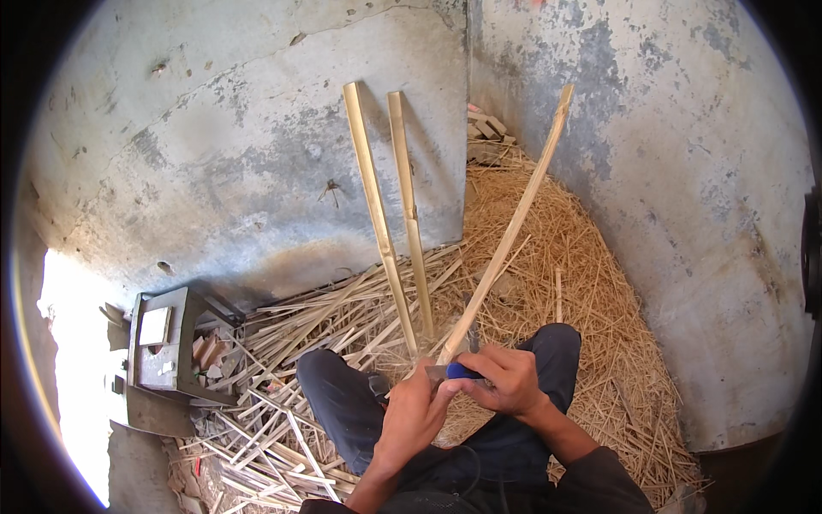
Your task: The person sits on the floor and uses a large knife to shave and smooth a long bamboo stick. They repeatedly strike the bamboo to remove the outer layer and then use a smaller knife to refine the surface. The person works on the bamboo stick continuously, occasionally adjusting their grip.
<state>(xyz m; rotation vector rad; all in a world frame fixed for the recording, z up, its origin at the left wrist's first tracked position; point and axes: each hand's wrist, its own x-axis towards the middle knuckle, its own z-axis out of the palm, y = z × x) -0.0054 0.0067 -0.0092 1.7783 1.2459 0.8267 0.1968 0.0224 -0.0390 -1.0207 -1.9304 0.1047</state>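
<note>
My right hand (509, 379) is closed round the blue handle of a knife (463, 371). Its short grey blade points left, toward my left thumb. My left hand (413, 409) is closed at the lower end of a long pale bamboo strip (514, 223), which slants up and away to the right. The blade lies against or very near that end; the exact contact is hidden by my fingers. Beyond my hands, two wider split bamboo pieces (374, 188) (407, 171) stand tilted toward the grey wall.
Loose bamboo strips (342, 313) cover the floor on the left, and a heap of straw-like shavings (591, 274) fills the right corner. A worn grey box-like stand (167, 351) holding broken pieces is at left. Plastered walls (248, 146) enclose the corner; bricks (488, 128) lie at its back.
</note>
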